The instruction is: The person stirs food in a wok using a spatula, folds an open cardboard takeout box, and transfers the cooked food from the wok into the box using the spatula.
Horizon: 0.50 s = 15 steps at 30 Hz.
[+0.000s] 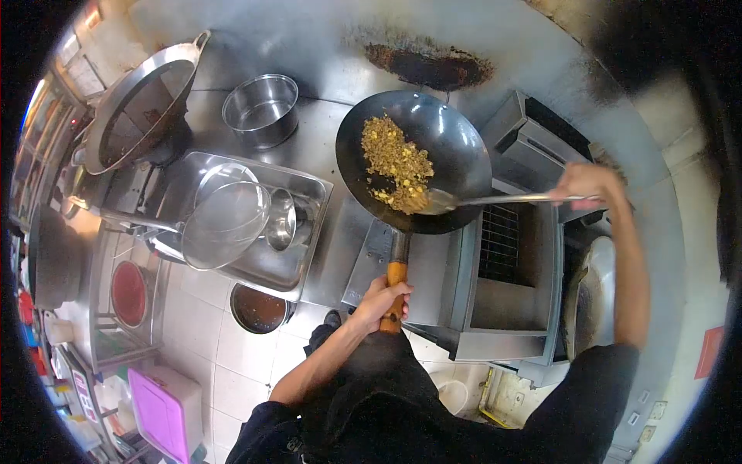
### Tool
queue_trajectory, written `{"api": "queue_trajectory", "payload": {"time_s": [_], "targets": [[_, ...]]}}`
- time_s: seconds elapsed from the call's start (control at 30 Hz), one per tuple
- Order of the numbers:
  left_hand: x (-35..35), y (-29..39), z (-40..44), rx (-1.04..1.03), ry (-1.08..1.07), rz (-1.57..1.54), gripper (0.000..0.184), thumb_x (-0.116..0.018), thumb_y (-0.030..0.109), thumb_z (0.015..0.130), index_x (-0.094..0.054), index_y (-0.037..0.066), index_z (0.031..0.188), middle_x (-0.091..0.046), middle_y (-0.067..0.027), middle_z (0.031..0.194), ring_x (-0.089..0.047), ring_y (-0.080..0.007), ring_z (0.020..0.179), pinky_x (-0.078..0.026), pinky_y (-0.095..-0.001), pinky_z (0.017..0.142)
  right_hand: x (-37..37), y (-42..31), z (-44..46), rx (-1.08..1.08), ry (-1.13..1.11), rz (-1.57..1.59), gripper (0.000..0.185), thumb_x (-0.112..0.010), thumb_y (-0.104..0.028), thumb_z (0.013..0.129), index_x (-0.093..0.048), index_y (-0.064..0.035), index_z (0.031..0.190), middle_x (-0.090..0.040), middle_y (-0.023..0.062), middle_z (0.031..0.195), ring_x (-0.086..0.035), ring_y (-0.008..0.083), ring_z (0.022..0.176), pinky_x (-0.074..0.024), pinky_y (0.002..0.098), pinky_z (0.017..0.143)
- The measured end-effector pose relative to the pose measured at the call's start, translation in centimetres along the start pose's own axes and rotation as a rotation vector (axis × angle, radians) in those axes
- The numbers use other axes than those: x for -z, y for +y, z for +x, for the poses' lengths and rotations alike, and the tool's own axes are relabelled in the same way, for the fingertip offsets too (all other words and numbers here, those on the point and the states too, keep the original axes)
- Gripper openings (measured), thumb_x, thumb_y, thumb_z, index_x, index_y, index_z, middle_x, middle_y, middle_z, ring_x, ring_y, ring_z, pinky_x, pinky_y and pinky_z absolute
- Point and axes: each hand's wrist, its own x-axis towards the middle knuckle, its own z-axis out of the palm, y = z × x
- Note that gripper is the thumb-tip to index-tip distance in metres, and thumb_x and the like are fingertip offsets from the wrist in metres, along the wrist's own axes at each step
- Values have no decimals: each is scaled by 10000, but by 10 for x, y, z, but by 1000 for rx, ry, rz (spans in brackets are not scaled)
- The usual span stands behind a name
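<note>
Left hand [376, 303] clasped round wok handle [396, 272], right hand [583, 185] round spatula [502, 199]; shirt marking [294, 445] illegible

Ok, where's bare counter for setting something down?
Bare grey steel counter shows between the round steel pot and round black wok, and in a strip between the rectangular steel tray and the wok. The tray is crowded by a round wire-mesh strainer and shiny steel bowl.

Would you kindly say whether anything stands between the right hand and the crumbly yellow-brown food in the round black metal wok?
Nothing visible blocks the way: the long silvery metal spatula in the right hand reaches into the wok to the food.
</note>
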Motion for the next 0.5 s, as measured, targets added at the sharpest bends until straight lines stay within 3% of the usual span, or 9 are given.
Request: {"api": "queue_trajectory", "payload": {"time_s": [0.03, 0.1, 0.2, 0.27, 0.33, 0.4, 0.43, 0.5], "targets": [[2, -2, 1, 2, -7, 1, 224, -624, 117, 781, -442, 49, 894, -494, -31, 691, -525, -134, 521, -469, -294, 465, -21, 12, 28, 133, -69, 129, 330, -652, -362, 804, -672, -36, 758, -478, 9, 497, -413, 68, 377, -320, 226, 317], [6, -5, 5, -3, -33, 0, 262, -618, 108, 797, -448, 39, 984, -504, -31, 718, -527, -137, 534, -499, -304, 495, -72, 1, 49, 123, 1, 451, 351, -580, -385, 859, -640, -40, 869, -455, -4, 503, -372, 51, 364, -276, 216, 311], [6, -4, 0, -21, -20, -19, 257, -611, 94, 799, -442, 30, 982, -505, -41, 728, -540, -152, 550, -513, -313, 506, -109, -4, 47, 93, 162, 568, 349, -537, -381, 884, -614, -45, 827, -467, 8, 525, -381, 59, 368, -257, 215, 298], [5, -5, 4, -26, 4, -29, 261, -613, 95, 800, -441, 25, 983, -505, -45, 730, -551, -159, 564, -520, -316, 511, -128, -11, 48, 86, 262, 599, 382, -516, -368, 894, -615, -19, 774, -512, 74, 526, -438, 152, 380, -344, 290, 339], [3, -7, 4, -10, 23, -17, 265, -615, 95, 800, -439, 20, 984, -505, -50, 732, -561, -167, 577, -527, -318, 517, -172, -25, 88, 394, 683, 300, 403, -488, -333, 903, -617, 13, 741, -569, 194, 588, -553, 294, 493, -452, 407, 495], [1, 0, 3, 13, -3, 7, 295, -635, 117, 801, -440, 5, 991, -516, -56, 746, -574, -174, 586, -533, -315, 517, -210, -60, 98, 283, 698, 237, 390, -476, -307, 901, -634, 19, 757, -591, 265, 706, -603, 398, 683, -466, 464, 683], [-1, 4, 2, 17, -5, 9, 295, -635, 117, 801, -440, 5, 991, -516, -56, 746, -574, -174, 586, -533, -315, 517, -205, -70, 66, 247, 550, 284, 363, -481, -288, 898, -650, 17, 799, -609, 259, 758, -606, 416, 764, -463, 474, 717], [-1, 10, -2, 38, 19, 36, 289, -656, 136, 797, -465, 4, 969, -525, -49, 731, -573, -171, 571, -524, -305, 504, -183, -35, 40, 199, 464, 256, 361, -487, -284, 896, -649, 26, 804, -610, 257, 767, -600, 422, 775, -462, 475, 716]]}}
